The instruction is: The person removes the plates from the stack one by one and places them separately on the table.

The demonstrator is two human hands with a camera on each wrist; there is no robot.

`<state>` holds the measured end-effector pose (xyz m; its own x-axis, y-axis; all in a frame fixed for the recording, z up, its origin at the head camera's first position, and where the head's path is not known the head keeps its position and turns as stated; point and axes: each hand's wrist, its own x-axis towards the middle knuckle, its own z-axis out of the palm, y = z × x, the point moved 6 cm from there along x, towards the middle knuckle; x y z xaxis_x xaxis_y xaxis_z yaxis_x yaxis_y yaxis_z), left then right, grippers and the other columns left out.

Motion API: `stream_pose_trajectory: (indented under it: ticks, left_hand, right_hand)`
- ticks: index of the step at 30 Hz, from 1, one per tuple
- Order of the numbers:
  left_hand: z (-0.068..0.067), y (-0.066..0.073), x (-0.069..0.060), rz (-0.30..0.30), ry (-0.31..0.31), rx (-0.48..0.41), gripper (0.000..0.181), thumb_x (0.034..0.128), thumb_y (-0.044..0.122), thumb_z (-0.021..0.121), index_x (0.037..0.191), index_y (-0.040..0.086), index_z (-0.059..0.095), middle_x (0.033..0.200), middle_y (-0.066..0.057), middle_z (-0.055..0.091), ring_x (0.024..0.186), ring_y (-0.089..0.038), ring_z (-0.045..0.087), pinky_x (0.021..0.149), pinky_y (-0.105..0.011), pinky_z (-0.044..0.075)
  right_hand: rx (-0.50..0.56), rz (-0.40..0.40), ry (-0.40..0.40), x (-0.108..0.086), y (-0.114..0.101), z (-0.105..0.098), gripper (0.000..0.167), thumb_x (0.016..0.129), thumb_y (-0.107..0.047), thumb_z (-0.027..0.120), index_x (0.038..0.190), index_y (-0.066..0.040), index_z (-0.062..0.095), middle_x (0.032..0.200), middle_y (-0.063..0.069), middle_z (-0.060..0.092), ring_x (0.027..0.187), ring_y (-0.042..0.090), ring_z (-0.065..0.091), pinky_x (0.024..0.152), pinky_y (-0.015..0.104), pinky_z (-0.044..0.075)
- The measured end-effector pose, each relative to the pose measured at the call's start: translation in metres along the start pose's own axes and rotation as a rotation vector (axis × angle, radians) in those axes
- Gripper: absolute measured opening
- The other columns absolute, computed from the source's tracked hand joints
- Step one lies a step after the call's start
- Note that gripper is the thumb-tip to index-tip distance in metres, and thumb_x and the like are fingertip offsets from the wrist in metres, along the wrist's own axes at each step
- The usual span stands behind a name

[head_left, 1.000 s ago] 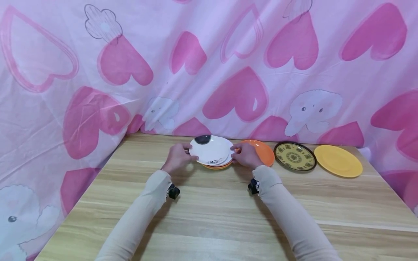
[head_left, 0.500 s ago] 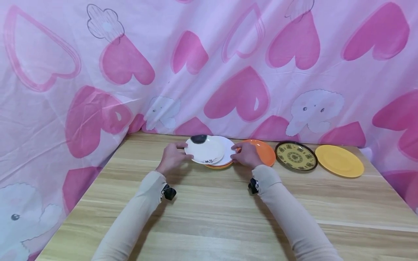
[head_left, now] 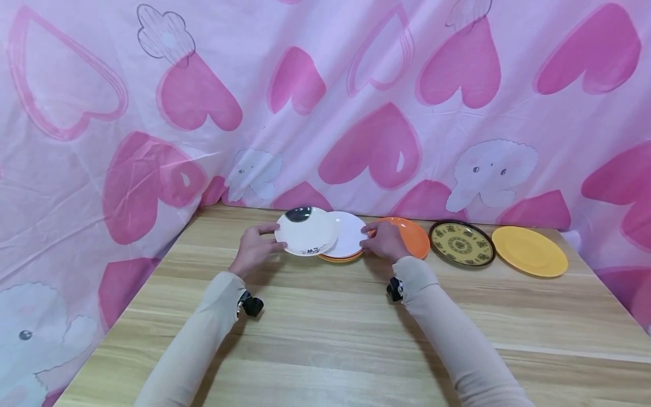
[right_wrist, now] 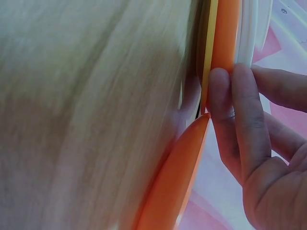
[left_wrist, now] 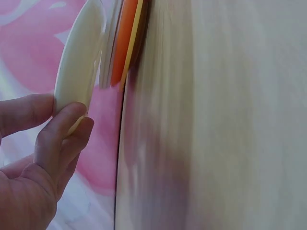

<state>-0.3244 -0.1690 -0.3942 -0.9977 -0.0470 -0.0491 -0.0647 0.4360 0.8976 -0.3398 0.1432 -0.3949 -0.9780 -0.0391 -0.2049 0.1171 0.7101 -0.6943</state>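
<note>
My left hand [head_left: 252, 249] pinches the left rim of a white plate [head_left: 307, 233] with a black patch and a small dark floral print. In the left wrist view this plate [left_wrist: 76, 57] is raised and tilted, its right side overlapping the stack from the head's view. Another white plate [head_left: 348, 232] tops that stack, above an orange plate [right_wrist: 225, 38] and a yellow plate [right_wrist: 209, 52]. My right hand [head_left: 387, 243] holds the stack's right edge, thumb at the white plate's rim and fingertips against the sides. A darker plate edge shows lowest; its kind is partly hidden.
Right of the stack, partly behind my right hand, lies an orange plate [head_left: 414, 240]. Beyond it are a dark-rimmed patterned plate [head_left: 461, 244] and a yellow plate [head_left: 529, 251]. A pink heart-print cloth [head_left: 366, 147] hangs behind the wooden table [head_left: 325, 339].
My left hand has drawn the black-patched white plate leftward off the stack, exposing more of the white plate beneath. My right hand has stayed at the stack's right edge.
</note>
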Motion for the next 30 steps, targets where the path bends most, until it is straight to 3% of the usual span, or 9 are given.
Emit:
stream_pose_trajectory:
  ticks: [6,11,13,15,19,22,27,30]
  left_hand:
    - [-0.020,-0.013,-0.004,-0.042,0.026,-0.047,0.059,0.0822,0.003,0.076,0.138,0.000,0.057,0.146,-0.021,0.055,0.123,-0.029,0.057,0.077,-0.008,0.046]
    - [-0.034,-0.021,-0.005,-0.099,0.039,-0.059,0.060,0.0833,0.002,0.074,0.141,0.002,0.055,0.150,-0.019,0.051,0.136,-0.026,0.043,0.092,-0.018,0.045]
    - [-0.039,-0.023,-0.006,-0.111,0.062,-0.055,0.060,0.0836,0.001,0.073,0.141,0.001,0.055,0.150,-0.020,0.050,0.138,-0.025,0.039,0.092,-0.017,0.044]
    - [-0.046,-0.027,-0.008,-0.125,0.095,-0.063,0.061,0.0833,0.000,0.073,0.141,0.001,0.055,0.149,-0.021,0.051,0.124,-0.020,0.051,0.087,-0.017,0.049]
    - [-0.058,-0.035,-0.009,-0.156,0.172,-0.090,0.063,0.0824,-0.002,0.072,0.142,0.001,0.053,0.148,-0.022,0.052,0.121,-0.020,0.053,0.074,-0.010,0.048]
    - [-0.066,-0.041,-0.007,-0.183,0.221,-0.108,0.063,0.0822,-0.003,0.072,0.143,0.001,0.053,0.147,-0.022,0.052,0.132,-0.025,0.044,0.076,-0.009,0.045]
    - [-0.078,-0.052,-0.003,-0.212,0.308,-0.156,0.062,0.0813,-0.005,0.072,0.140,-0.001,0.054,0.141,-0.023,0.055,0.122,-0.024,0.052,0.076,-0.010,0.049]
    - [-0.089,-0.058,-0.001,-0.236,0.369,-0.157,0.061,0.0805,-0.005,0.072,0.139,-0.001,0.056,0.139,-0.023,0.057,0.120,-0.023,0.053,0.087,-0.017,0.052]
  right_hand:
    - [0.021,-0.011,-0.002,-0.001,0.000,-0.002,0.041,0.091,-0.018,0.072,0.131,-0.010,0.065,0.097,0.011,0.067,0.081,0.020,0.067,0.071,0.025,0.050]
    - [0.040,-0.015,0.002,-0.002,0.002,-0.005,0.041,0.091,-0.016,0.071,0.131,-0.010,0.065,0.095,0.011,0.067,0.083,0.023,0.068,0.071,0.024,0.051]
    - [0.038,-0.015,0.005,-0.001,0.002,-0.005,0.041,0.091,-0.016,0.072,0.131,-0.010,0.065,0.092,0.011,0.068,0.082,0.024,0.067,0.070,0.024,0.050]
    - [0.036,-0.022,0.007,-0.001,0.002,-0.005,0.041,0.091,-0.016,0.072,0.130,-0.010,0.066,0.092,0.010,0.068,0.081,0.023,0.067,0.070,0.024,0.049]
    - [0.034,-0.032,0.009,0.000,0.002,-0.004,0.040,0.090,-0.017,0.073,0.129,-0.010,0.066,0.093,0.010,0.069,0.080,0.021,0.067,0.071,0.025,0.050]
    - [0.031,-0.030,0.011,0.001,0.003,-0.004,0.040,0.090,-0.017,0.073,0.128,-0.010,0.067,0.096,0.011,0.068,0.081,0.021,0.066,0.072,0.026,0.050]
    - [0.025,-0.024,0.012,0.000,0.004,-0.002,0.039,0.090,-0.018,0.073,0.128,-0.010,0.067,0.097,0.010,0.067,0.082,0.021,0.064,0.073,0.026,0.049]
    - [0.023,-0.030,0.010,0.000,0.003,-0.001,0.040,0.090,-0.019,0.073,0.128,-0.010,0.067,0.095,0.010,0.068,0.081,0.021,0.063,0.072,0.026,0.049]
